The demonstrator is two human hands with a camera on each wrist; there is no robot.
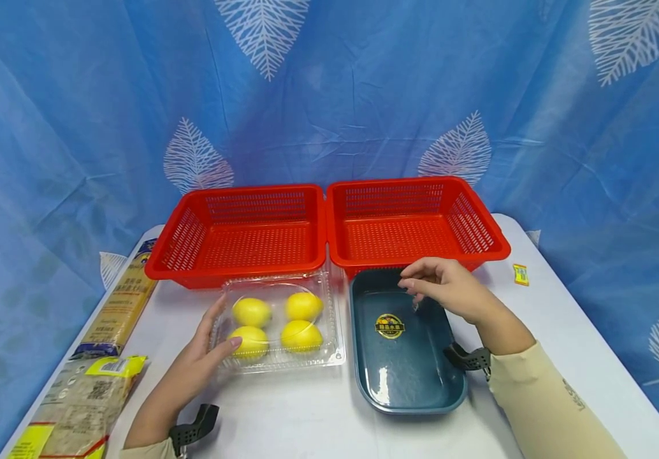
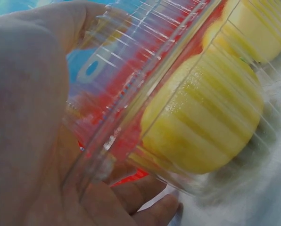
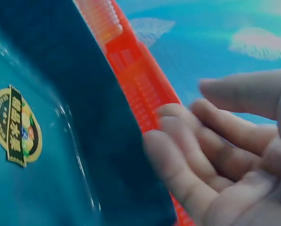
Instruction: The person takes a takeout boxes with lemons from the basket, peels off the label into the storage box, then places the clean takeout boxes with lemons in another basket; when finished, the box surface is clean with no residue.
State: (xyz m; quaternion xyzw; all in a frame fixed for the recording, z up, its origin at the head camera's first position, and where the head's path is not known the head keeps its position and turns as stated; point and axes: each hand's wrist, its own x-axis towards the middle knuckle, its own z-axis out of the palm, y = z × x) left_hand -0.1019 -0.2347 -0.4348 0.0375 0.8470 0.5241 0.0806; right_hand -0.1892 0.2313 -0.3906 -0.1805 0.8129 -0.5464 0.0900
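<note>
A clear plastic clamshell box [image 1: 329, 354] with several yellow lemons [image 1: 302, 336] inside lies on the table in the head view. My left hand [image 1: 200, 354] grips its left side, thumb over the lid and fingers at the edge. In the left wrist view a lemon [image 2: 202, 113] shows through the ribbed plastic. Right of the box stands a dark teal tray [image 1: 415, 376] with a round black-and-gold fruit sticker [image 1: 389, 326] in it. Above the tray's far right corner hovers my right hand [image 1: 450, 287], fingers loosely bent, holding nothing; the right wrist view shows its fingertips near the rim.
Two red perforated baskets [image 1: 257, 245] stand side by side behind the box and tray. Along the left edge lie a long pasta packet [image 1: 117, 303] and a clear, yellow-trimmed bag [image 1: 85, 395]. A small yellow wrapped piece [image 1: 521, 275] sits at the right.
</note>
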